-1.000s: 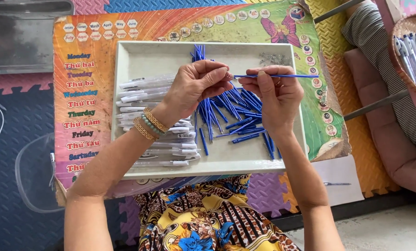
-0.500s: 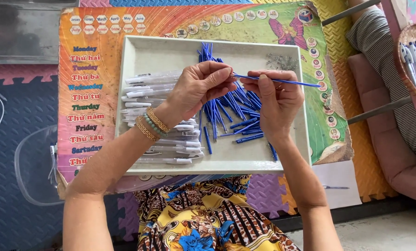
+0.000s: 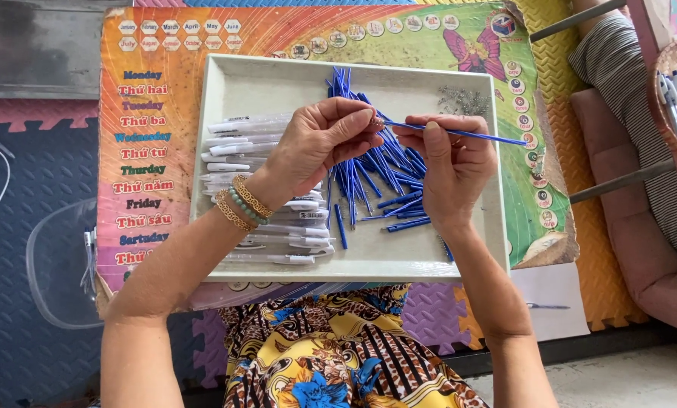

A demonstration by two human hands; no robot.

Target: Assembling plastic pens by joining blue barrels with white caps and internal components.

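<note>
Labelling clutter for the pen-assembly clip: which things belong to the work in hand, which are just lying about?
In use:
left hand, fingertips at the refill's end
right hand, grip on thin blue ink refill
shallow white plastic tray
loose pile of blue refills
stack of white pen barrels
small metal springs

Lying about:
colourful weekday poster mat
clear plastic lid
wicker basket of pens

Both hands (image 3: 387, 143) pinch a blue refill (image 3: 467, 135) above the tray (image 3: 278, 79).

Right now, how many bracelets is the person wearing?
3, all stacked on the left wrist over the tray: a gold bracelet nearest the left hand, a green beaded one in the middle, another gold one behind. The right wrist is bare.
</note>
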